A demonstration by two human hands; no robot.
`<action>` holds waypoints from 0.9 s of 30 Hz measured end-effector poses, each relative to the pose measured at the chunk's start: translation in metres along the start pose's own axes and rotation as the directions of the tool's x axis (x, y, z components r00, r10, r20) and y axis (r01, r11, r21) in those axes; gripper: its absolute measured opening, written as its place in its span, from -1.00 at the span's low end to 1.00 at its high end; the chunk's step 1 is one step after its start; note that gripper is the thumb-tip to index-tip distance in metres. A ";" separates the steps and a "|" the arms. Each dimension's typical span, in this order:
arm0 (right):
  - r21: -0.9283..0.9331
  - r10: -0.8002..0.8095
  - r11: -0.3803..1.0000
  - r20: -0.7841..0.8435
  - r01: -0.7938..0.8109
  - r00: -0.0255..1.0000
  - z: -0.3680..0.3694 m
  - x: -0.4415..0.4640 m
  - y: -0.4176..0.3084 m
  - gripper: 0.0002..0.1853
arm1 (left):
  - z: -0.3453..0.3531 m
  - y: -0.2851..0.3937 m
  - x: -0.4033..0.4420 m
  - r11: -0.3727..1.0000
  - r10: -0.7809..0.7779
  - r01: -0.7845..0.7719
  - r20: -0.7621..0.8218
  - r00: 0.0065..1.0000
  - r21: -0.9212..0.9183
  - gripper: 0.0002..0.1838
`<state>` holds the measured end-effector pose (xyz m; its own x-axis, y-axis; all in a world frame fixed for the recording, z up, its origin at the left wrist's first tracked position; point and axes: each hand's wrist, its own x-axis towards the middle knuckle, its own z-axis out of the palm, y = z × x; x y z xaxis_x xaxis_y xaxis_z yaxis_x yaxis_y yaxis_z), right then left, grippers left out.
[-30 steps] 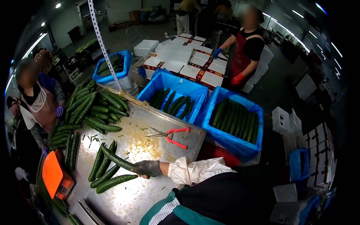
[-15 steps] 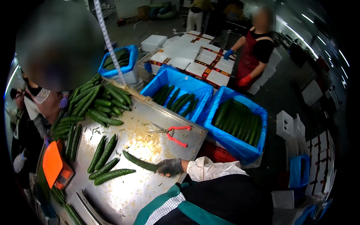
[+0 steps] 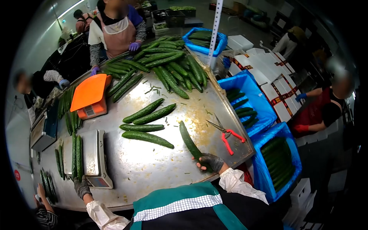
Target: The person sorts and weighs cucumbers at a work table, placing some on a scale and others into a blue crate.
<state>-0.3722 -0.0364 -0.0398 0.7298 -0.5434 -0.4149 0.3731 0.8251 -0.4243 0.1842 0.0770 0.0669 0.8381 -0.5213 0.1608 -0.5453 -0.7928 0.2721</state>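
My right hand, in a dark grey glove with bare fingertips, is closed around the lower end of a cucumber above the table's near right edge. My left hand, gloved the same way, grips the near ends of two cucumbers lying side by side on a flat weighing scale. Its fingertips are partly hidden. Between my hands, several loose cucumbers lie on the metal table. Red-handled scissors rest open to the right of the held cucumber.
A cucumber pile covers the far side, beside an orange-topped scale. Blue-lined crates of cucumbers stand along the right edge, with white foam boxes beyond. Co-workers stand across the table, at left and at right; an upright post rises behind.
The view has swung left, bringing the flat scale and my left hand into sight. My right hand still holds its cucumber, now pointing more steeply away from me.
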 end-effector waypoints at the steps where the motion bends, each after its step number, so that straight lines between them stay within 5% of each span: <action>1: -0.021 -0.002 1.000 0.016 0.003 1.000 -0.003 0.001 0.000 -0.55 | 0.003 -0.003 0.001 1.000 -0.003 0.003 -0.018 1.000 0.001 -0.50; 12: 0.018 0.012 1.000 0.068 -0.014 0.998 -0.016 0.008 0.004 -0.56 | 0.005 0.000 -0.002 0.996 -0.082 0.083 -0.016 0.996 0.043 -0.44; 27: -0.044 -0.003 0.999 -0.038 0.001 0.999 -0.006 0.004 0.003 -0.56 | 0.012 -0.018 0.012 1.000 -0.007 0.007 0.013 1.000 -0.016 -0.46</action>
<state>-0.3720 -0.0373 -0.0476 0.7065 -0.5510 -0.4442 0.3484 0.8171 -0.4594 0.2035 0.0815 0.0527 0.8414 -0.5202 0.1462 -0.5393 -0.7912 0.2882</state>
